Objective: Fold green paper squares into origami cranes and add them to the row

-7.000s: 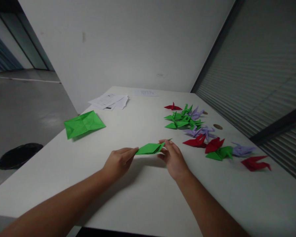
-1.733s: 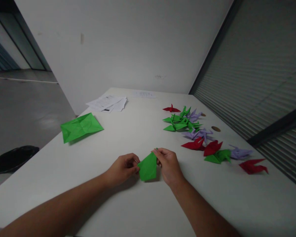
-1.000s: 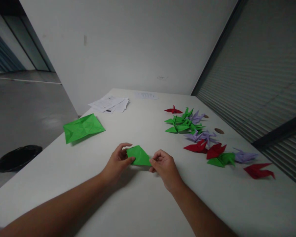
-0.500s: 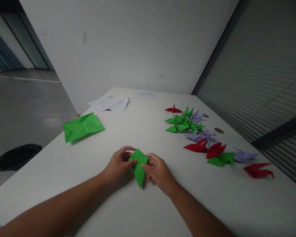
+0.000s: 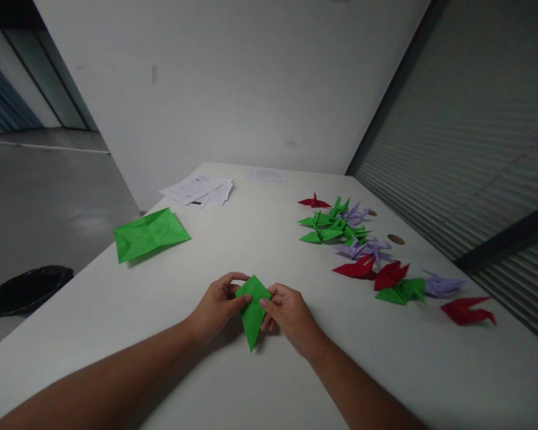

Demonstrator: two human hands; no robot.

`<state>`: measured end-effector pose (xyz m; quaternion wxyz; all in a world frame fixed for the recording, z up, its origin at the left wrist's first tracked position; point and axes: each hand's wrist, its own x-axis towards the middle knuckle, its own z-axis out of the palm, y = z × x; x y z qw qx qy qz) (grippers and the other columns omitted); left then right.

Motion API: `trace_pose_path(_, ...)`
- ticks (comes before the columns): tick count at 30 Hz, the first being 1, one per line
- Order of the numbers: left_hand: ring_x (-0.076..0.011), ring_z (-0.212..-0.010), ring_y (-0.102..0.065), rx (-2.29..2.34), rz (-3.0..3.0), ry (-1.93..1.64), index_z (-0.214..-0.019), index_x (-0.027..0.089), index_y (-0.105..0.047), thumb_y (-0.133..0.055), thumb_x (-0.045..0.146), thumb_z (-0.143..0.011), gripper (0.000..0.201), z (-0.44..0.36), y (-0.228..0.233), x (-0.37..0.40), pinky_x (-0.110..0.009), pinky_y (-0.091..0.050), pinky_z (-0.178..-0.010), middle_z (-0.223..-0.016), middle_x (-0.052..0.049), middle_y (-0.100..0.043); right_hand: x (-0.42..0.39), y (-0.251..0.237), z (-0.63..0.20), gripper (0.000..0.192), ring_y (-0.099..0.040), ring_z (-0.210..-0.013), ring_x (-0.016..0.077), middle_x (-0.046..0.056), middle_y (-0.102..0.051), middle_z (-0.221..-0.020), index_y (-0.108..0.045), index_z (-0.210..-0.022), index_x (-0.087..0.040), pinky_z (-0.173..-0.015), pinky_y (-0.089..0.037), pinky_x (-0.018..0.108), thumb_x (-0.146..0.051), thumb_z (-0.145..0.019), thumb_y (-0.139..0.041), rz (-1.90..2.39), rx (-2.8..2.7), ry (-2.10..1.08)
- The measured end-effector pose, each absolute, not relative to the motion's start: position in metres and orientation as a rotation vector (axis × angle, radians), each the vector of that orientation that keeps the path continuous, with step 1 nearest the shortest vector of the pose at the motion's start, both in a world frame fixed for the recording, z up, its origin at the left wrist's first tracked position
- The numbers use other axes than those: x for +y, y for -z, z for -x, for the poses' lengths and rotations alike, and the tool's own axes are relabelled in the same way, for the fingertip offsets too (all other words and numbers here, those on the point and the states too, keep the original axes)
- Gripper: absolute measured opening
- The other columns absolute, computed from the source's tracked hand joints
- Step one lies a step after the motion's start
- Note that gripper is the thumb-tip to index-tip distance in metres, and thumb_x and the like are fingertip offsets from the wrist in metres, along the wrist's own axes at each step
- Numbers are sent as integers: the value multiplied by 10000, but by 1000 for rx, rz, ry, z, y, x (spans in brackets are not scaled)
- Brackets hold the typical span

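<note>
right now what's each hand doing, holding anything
Left hand: closed on the left side of the green folded paper.
Right hand: closed on the right side of the same paper.

Folded paper (image 5: 252,307) between hands on table (image 5: 269,382); cranes (image 5: 363,251) right, sheet (image 5: 149,234) left, documents (image 5: 199,189) behind

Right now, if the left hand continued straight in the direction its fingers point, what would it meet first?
The left hand points right, across the folded green paper it pinches. Just beyond comes the right hand, holding the paper's other side. The paper cranes lie farther right and back, probably off that line; depth is unclear.
</note>
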<state>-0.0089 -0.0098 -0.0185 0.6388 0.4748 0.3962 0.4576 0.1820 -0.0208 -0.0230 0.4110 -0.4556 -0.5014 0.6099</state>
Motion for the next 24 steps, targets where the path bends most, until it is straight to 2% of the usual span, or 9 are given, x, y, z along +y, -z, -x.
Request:
trace_pose_path(7,-146,-646,-609,947,-1077,-1084,-1024,180,-633,-872,394,-736,432,12,16,-7,-265,-441,-609,-731,-2,-683,-20,20,-186,397,-601,-415,114,-62,-635,-585,-599,-912,-193,-400,-388,182,-526,-790,-777,1120,-1226,-1494)
trace_pose_path(13,-158,-698,-623,979,-1116,-1081,-1026,179,-637,-853,382,-746,409,13,18,-6,-271,-457,-634,-774,-17,-702,-23,12,-188,374,-593,-430,121,-33,-641,-557,-677,-975,-175,-450,-428,210,-522,-838,-706,1118,-1223,-1471)
trace_pose_path(24,-150,-690,-617,989,-1117,-1084,-1013,182,-634,-842,360,-748,380,13,16,-8,-263,-449,-633,-763,-3,-690,-21,14,-187,366,-587,-439,135,-28,-634,-531,-704,-953,-182,-468,-430,232,-525,-827,-725,1083,-1219,-1506)
